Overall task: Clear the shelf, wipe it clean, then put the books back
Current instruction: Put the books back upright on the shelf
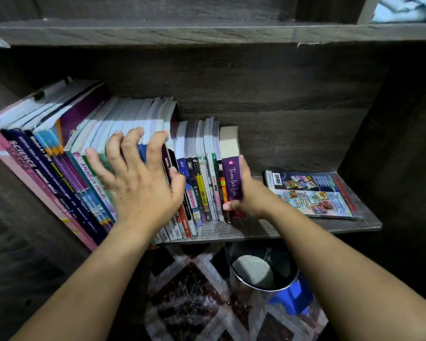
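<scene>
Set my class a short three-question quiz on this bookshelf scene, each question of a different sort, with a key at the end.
1. True or false: the purple book stands at the right end of the upright row of books.
2. Where does the flat book lie? A) on top of the row; B) on the shelf, to the right of the row; C) on the floor.
3. Fill in: the purple book is held by the ___ hand.

Key: 1 true. 2 B. 3 right: the right hand grips it, while the left hand spreads over the taller spines.
</scene>
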`<action>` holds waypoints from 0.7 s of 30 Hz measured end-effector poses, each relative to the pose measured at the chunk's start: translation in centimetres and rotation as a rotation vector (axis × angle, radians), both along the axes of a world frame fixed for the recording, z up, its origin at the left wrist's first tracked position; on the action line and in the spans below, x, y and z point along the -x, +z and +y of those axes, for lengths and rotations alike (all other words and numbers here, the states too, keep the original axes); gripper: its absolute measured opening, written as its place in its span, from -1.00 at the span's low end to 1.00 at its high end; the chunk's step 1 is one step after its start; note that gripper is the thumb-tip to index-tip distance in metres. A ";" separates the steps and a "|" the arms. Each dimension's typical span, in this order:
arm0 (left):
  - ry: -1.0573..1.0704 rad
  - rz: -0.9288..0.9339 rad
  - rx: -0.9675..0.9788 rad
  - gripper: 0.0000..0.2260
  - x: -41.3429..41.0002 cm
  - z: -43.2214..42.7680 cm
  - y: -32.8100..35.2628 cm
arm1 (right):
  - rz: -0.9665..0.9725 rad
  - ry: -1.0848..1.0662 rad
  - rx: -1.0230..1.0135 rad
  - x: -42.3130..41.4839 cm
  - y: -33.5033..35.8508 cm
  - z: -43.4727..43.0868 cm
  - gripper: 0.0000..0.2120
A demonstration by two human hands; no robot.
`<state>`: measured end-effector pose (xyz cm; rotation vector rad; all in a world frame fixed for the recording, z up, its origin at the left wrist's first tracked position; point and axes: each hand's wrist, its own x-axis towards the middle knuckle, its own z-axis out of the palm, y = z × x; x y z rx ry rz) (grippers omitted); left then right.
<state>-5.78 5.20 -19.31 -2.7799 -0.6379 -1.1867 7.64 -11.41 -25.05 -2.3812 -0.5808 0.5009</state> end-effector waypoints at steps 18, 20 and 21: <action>-0.014 -0.023 -0.025 -0.47 -0.2 0.7 -0.3 | -0.070 -0.295 0.735 -5.2 -3.6 -11.4 0.07; -0.016 -0.024 -0.022 -0.47 -0.2 0.7 -0.3 | -0.109 -0.260 0.706 -5.5 -3.8 -12.8 -0.03; -0.015 -0.021 -0.023 -0.47 -0.2 0.6 -0.3 | -0.125 -0.227 0.696 -5.5 -4.0 -13.3 -0.07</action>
